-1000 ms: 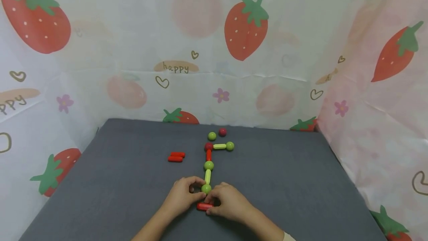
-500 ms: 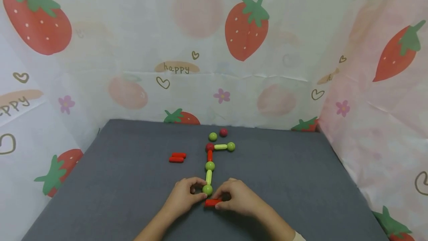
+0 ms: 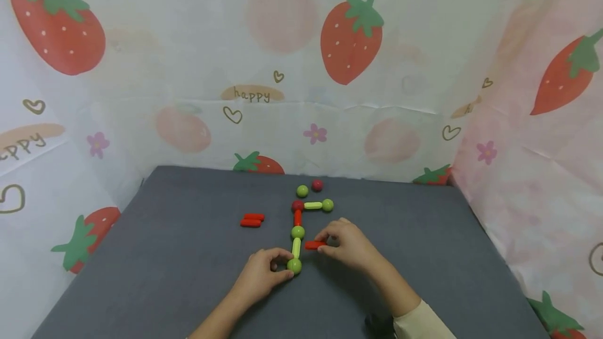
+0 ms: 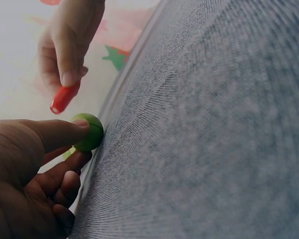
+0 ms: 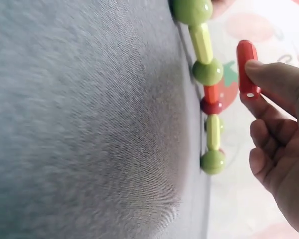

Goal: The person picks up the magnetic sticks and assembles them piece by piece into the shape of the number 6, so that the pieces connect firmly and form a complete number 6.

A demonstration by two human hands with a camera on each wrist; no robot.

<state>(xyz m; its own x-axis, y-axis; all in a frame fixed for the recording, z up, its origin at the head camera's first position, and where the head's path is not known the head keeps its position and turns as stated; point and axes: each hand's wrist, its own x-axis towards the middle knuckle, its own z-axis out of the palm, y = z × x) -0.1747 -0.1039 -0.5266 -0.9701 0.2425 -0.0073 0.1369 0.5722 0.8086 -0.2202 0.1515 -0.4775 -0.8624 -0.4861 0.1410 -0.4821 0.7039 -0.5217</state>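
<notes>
My left hand (image 3: 265,272) pinches the green ball (image 3: 294,266) at the near end of a chain of balls and rods. From that ball a yellow-green rod (image 3: 296,248) runs to a second green ball (image 3: 298,232), then a red rod (image 3: 298,218) to a dark red ball (image 3: 298,206). There the chain turns right along another yellow-green rod (image 3: 313,205) to a green end ball (image 3: 327,205). Between thumb and fingers, my right hand (image 3: 346,245) holds a loose red rod (image 5: 247,69) above the cloth, right of the chain and apart from it.
Two red rods (image 3: 252,220) lie side by side left of the chain. Behind it sit a loose green ball (image 3: 302,191) and a loose dark red ball (image 3: 317,185). Grey cloth (image 3: 198,224) covers the table, and a strawberry-print sheet (image 3: 282,67) hangs around it.
My right hand has lifted the red rod from below the near green ball and carried it forward and right, beside the chain. The left hand keeps its pinch on the ball.
</notes>
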